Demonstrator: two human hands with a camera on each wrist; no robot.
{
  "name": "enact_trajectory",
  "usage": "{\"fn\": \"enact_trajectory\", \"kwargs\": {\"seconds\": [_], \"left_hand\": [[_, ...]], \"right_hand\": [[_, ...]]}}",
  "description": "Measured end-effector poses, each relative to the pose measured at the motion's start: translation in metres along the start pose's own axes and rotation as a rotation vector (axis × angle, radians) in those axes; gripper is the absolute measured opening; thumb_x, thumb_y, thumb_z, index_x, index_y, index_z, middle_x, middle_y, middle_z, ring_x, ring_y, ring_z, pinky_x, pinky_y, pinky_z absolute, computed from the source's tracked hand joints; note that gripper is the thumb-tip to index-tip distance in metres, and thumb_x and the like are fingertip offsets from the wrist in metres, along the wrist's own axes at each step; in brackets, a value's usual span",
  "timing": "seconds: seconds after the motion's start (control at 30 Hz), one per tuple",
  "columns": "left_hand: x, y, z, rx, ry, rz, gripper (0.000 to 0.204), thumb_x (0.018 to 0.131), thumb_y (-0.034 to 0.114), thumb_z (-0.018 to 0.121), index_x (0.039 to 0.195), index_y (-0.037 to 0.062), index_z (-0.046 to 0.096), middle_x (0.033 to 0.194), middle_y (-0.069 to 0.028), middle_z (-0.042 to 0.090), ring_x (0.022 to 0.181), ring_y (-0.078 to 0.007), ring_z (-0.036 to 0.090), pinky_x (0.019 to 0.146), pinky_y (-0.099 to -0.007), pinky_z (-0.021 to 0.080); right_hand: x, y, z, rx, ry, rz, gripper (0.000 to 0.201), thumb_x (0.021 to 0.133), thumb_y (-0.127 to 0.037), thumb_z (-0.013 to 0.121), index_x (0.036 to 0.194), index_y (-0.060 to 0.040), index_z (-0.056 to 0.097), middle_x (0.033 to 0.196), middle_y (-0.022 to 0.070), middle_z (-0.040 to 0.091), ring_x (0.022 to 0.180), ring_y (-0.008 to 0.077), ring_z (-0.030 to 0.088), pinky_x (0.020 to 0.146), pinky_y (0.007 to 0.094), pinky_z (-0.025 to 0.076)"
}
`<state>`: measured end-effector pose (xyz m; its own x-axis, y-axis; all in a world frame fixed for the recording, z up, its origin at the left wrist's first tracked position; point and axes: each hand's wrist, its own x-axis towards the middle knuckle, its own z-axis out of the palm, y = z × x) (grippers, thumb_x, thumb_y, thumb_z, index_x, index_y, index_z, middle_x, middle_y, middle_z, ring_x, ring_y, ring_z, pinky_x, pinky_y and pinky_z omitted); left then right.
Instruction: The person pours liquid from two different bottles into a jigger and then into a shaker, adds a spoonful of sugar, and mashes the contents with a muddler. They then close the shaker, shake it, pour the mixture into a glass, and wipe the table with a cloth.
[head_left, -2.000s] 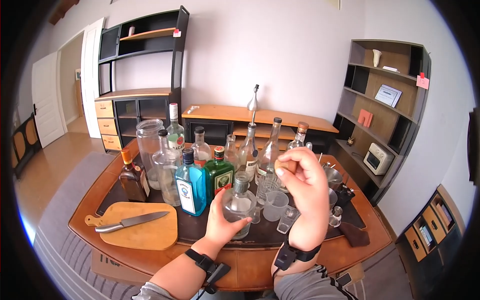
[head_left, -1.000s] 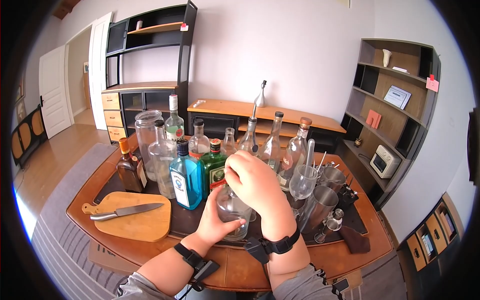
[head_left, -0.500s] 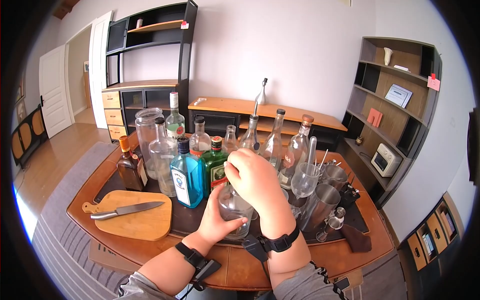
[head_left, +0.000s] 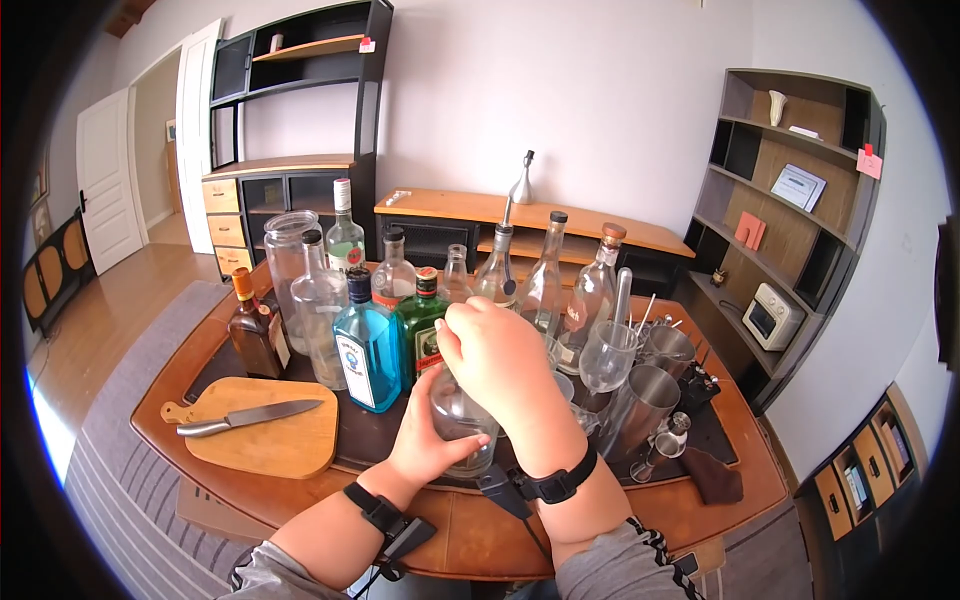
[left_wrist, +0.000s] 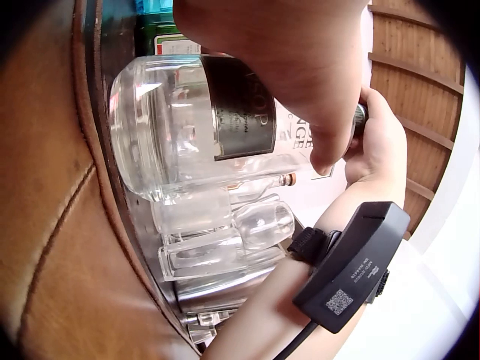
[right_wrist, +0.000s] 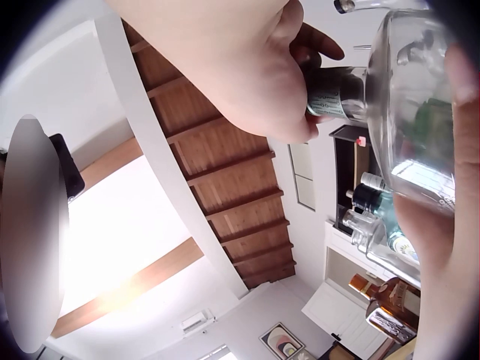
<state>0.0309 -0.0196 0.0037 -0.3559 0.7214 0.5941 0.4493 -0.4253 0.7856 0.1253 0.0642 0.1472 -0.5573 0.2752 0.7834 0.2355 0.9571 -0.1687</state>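
Observation:
My left hand point(head_left: 425, 440) holds the body of a clear glass bottle point(head_left: 458, 410), thumb in front and fingers round the far side. The bottle stands near the front of the table and bears a dark label, seen in the left wrist view. Over its mouth my right hand point(head_left: 497, 360) grips the top, fingers curled down around the end of the neck point(right_wrist: 337, 94). The cork stopper is hidden inside that hand. Just behind and to the left stand a green bottle point(head_left: 422, 325) and a blue bottle point(head_left: 366, 352).
A cutting board point(head_left: 275, 448) with a knife point(head_left: 250, 418) lies at the left, an amber bottle point(head_left: 256, 330) behind it. Several clear bottles line the back. To the right are a stemmed glass point(head_left: 607, 362), a metal tin point(head_left: 637, 412), a jigger point(head_left: 655, 458) and a brown cloth point(head_left: 714, 475).
Two seconds ago my right hand was raised to the right, pinching the brown cork stopper. It has come down and left onto the bottle's mouth. My left hand has kept its hold.

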Motion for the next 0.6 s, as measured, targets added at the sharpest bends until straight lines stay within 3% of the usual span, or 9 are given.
{"fn": "enact_trajectory", "kwargs": {"seconds": [0.37,0.6], "left_hand": [[0.001,0.000,0.003,-0.097,-0.007,-0.025,0.110,0.063,0.018,0.090,0.147,-0.0013,0.022,0.139,-0.0201,0.043,0.130,-0.0299,0.044,0.110,-0.0409,0.036],[0.000,0.003,0.002,-0.061,-0.012,-0.013,0.113,0.061,0.020,0.092,0.148,-0.0014,0.022,0.134,-0.0203,0.046,0.125,-0.0296,0.048,0.106,-0.0408,0.040]], "right_hand": [[-0.005,0.003,0.002,-0.028,-0.069,0.053,0.021,0.089,-0.023,0.061,0.078,-0.0048,0.059,0.078,0.0145,0.061,0.072,0.0359,0.064,0.064,0.0459,0.052],[-0.007,0.010,-0.002,0.154,-0.045,0.027,0.020,0.090,-0.017,0.061,0.079,-0.0009,0.059,0.080,0.0159,0.062,0.075,0.0369,0.062,0.066,0.0450,0.049]]}}
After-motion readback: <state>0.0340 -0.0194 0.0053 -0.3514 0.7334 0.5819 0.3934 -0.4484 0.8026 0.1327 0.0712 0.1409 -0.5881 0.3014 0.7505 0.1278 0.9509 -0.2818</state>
